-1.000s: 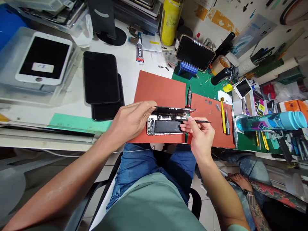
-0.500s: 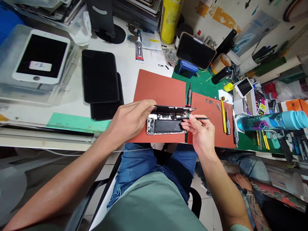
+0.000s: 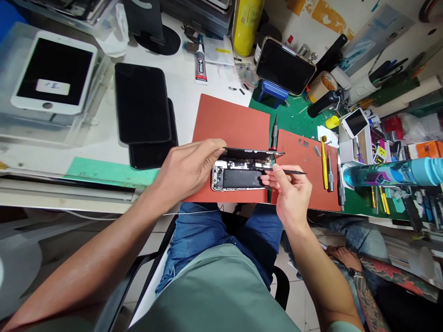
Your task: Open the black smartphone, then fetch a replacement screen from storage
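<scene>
An opened phone body (image 3: 242, 179) lies on the reddish-brown mat (image 3: 228, 117), its dark battery and inner parts showing. Its screen panel (image 3: 254, 153) is raised along the far side, seen nearly edge-on. My left hand (image 3: 192, 168) is closed, pinching the panel's left end between thumb and fingers. In my right hand (image 3: 290, 186) is a thin black stick-like tool (image 3: 294, 172), pinched between thumb and forefinger. The tool's tip reaches over the phone's inside, below the raised panel; whether it touches there I cannot tell. The other fingers of that hand rest by the phone's right end.
Two dark phones or screens (image 3: 141, 103) lie stacked on the left, near a white phone (image 3: 55, 74) on a clear box. Right of the mat are a yellow brush (image 3: 324, 166), several slim tools and a blue bottle (image 3: 391, 174). A co-worker's tattooed arm (image 3: 394, 274) shows lower right.
The view has shifted slightly. Both hands keep their holds on the panel and the tool, and the tool's inner end seems to have moved only a little.
</scene>
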`<state>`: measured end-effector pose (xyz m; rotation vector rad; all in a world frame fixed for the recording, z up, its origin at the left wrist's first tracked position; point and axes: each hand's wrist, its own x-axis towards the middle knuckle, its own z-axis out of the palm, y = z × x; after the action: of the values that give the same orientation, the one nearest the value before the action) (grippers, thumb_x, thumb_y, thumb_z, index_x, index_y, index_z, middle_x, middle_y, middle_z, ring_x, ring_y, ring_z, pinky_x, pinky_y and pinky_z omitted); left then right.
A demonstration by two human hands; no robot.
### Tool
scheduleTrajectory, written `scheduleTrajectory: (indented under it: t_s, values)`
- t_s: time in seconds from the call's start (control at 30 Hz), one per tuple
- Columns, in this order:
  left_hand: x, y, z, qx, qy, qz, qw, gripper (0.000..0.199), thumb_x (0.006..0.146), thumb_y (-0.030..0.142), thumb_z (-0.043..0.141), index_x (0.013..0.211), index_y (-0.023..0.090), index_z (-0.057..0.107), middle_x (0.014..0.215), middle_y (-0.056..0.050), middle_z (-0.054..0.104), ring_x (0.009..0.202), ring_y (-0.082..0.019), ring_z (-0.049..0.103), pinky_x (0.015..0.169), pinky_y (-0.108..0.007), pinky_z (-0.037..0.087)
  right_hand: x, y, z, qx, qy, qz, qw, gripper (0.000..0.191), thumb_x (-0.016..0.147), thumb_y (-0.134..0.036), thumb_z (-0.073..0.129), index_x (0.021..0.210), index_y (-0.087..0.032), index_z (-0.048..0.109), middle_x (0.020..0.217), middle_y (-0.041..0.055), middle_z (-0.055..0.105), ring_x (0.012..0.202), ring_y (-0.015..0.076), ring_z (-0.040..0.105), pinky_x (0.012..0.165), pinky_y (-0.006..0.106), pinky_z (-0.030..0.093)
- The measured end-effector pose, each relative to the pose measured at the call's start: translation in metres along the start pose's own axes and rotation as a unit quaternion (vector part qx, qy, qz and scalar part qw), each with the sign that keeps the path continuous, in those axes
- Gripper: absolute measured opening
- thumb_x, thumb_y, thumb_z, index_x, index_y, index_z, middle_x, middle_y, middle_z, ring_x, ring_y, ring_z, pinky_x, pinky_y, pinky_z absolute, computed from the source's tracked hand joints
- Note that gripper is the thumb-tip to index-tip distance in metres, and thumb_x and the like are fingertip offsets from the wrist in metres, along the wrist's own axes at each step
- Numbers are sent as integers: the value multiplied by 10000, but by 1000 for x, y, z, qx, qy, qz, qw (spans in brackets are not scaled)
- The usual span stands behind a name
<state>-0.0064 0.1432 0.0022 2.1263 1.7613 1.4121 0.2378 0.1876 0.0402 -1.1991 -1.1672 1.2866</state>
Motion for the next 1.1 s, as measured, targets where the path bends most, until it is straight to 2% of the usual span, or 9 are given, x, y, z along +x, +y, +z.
scheduleTrajectory:
  t_s: [0.2, 0.53, 0.77, 0.9, 1.0, 1.07, 1.1]
  values:
    - [-1, -1, 0, 6, -17, -22, 1000, 329, 1154, 353, 459, 1211, 206, 748, 1017, -69, 828, 842, -191, 776, 795, -285, 585, 9, -4, -4, 21, -13, 64, 998, 302, 780, -363, 982, 879, -194, 751, 802, 44, 834, 715, 216, 837, 680, 301, 718]
    - [-2, -1, 0, 9, -16, -32, 999, 338, 1152, 370, 460, 1212, 208, 751, 977, -60, 809, 816, -182, 759, 778, -275, 578, 16, -4, -10, 12, -35, 89, 995, 341, 766, -418, 991, 880, -205, 749, 797, 38, 828, 749, 220, 840, 732, 326, 728]
    - [-1, -2, 1, 5, -7, -21, 1000, 309, 1147, 343, 475, 1191, 206, 748, 973, -46, 806, 808, -179, 764, 771, -268, 574, 11, -9, -8, -3, -16, 87, 996, 351, 783, -429, 979, 884, -197, 737, 790, 44, 816, 744, 228, 834, 740, 353, 724]
    - [1, 0, 0, 0, -8, -21, 1000, 281, 1143, 329, 472, 1165, 224, 733, 978, -37, 806, 804, -188, 768, 755, -281, 570, 10, -30, -34, -29, -3, 58, 998, 343, 798, -456, 948, 878, -204, 728, 863, 52, 826, 736, 209, 812, 701, 338, 693]
    - [2, 2, -1, 1, 2, -10, 1000, 259, 1141, 317, 472, 1135, 235, 717, 940, -24, 797, 749, -178, 741, 709, -281, 550, 22, -45, -69, -146, -10, 32, 989, 365, 809, -517, 911, 871, -205, 733, 769, 20, 778, 568, 151, 688, 540, 274, 561]
    - [2, 2, 0, 8, 5, -7, 1000, 263, 1141, 332, 470, 1122, 233, 713, 920, -22, 791, 724, -174, 725, 687, -283, 540, 34, -50, -91, -292, -6, 6, 957, 390, 857, -576, 844, 880, -199, 748, 678, 2, 719, 508, 139, 592, 508, 276, 459]
    - [2, 2, 0, 12, 3, -10, 1000, 275, 1143, 345, 464, 1119, 232, 713, 914, -23, 789, 717, -174, 721, 682, -284, 540, 40, -50, -100, -375, 1, -12, 927, 410, 884, -603, 802, 890, -195, 758, 661, 8, 709, 521, 153, 587, 536, 291, 445]
